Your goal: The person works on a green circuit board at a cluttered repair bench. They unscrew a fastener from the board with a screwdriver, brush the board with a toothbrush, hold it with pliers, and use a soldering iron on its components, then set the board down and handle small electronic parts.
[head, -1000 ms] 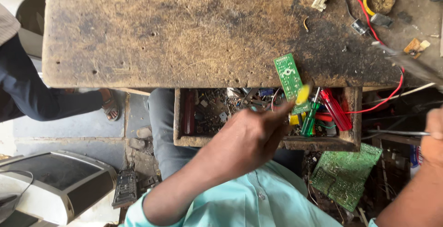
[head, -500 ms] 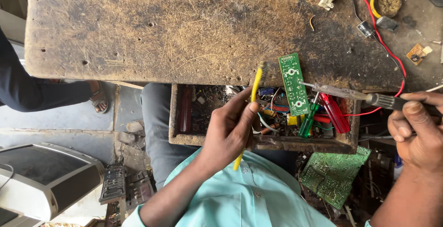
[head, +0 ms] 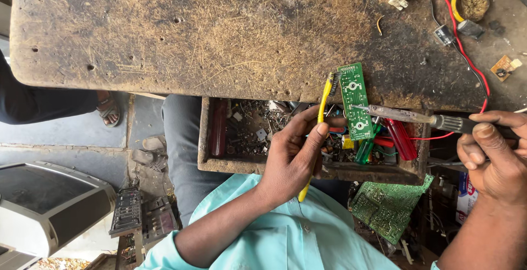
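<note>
Two closed grips: left hand [head: 293,157] around yellow toothbrush [head: 320,122], right hand [head: 494,157] around soldering iron [head: 417,117].

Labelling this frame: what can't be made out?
Head view only:
- Right hand: cut off by the right edge; its grip on the soldering iron is partly hidden.
- Yellow brush: middle of handle hidden by left hand.
- Green board: components too small.
- Drawer: clutter indistinct.

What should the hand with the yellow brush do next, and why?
Probably hold the small green circuit board steady a moment longer. The left hand grips it together with the yellow brush, and the soldering iron in the right hand has its tip on the board's face, so any shift could knock the tip off its spot.
</note>
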Available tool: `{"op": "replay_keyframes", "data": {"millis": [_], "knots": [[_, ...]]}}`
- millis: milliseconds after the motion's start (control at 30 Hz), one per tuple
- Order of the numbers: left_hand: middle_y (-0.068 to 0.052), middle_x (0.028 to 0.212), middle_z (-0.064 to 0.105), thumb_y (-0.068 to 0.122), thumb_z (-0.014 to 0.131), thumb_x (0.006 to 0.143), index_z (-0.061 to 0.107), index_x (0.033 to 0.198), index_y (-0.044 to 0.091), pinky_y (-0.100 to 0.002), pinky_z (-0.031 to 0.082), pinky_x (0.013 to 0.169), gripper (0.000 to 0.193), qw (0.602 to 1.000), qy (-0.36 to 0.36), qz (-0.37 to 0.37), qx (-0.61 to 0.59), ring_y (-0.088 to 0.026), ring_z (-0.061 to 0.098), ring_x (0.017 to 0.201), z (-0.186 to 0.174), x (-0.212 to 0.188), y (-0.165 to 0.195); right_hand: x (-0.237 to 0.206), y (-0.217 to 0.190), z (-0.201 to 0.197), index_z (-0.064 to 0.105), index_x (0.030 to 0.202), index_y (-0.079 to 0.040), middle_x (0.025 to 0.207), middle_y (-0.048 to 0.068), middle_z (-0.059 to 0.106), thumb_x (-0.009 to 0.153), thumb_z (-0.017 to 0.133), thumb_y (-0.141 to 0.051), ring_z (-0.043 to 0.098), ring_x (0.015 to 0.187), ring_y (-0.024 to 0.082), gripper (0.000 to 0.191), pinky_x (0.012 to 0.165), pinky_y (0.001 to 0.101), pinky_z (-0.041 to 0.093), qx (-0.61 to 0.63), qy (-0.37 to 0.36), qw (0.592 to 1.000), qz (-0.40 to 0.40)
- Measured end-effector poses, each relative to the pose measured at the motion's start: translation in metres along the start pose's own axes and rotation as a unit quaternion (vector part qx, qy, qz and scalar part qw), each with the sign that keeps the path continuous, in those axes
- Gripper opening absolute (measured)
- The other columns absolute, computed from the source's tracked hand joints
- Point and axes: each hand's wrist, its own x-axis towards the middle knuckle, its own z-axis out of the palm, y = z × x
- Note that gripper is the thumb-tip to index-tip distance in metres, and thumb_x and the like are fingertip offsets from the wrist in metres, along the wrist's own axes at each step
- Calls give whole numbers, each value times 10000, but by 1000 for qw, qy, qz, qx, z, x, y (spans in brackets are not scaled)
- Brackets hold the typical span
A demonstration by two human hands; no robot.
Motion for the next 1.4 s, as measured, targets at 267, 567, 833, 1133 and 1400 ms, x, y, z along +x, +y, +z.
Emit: {"op": "replay_keyframes", "data": {"millis": [267,567,833,1133,1400], "knots": [[-104,1194,728,234,501,1102,482,1502,-18,-188,492,484,473,1000,7,-7,-6,-15,564,628,0,2,6,4,2,-1,662,1128,2,785,135,641,1075,689,-39,472,547,67,72,528,217,401,-18,-3,1000,5],[-81,1138,742,188,528,1087,497,1513,0,-189,460,496,467,1000,13,1,17,-3,533,632,0,1,5,15,-1,-4,662,1141,-16,715,82,595,1033,693,-30,473,551,62,114,539,210,374,-112,-20,994,4],[-100,842,629,85,722,1006,514,1523,51,-356,491,566,558,907,39,224,355,-182,545,604,-3,0,13,16,-5,4,648,1147,-13,734,83,596,1041,690,-15,483,559,68,114,503,206,380,-146,-11,989,-1],[-134,902,617,162,641,1018,434,1552,63,-461,527,541,581,818,-12,217,532,-321,636,645,6,0,15,5,-2,15,631,1131,7,797,107,622,1033,693,6,499,606,80,116,572,232,403,-106,23,994,-4],[-217,906,655,105,634,986,444,1519,-44,-490,555,645,585,840,-82,186,504,-383,660,712,8,-3,38,4,54,-87,574,944,-78,738,-22,465,1215,534,-100,406,595,35,274,534,164,334,218,22,972,-80]]}}
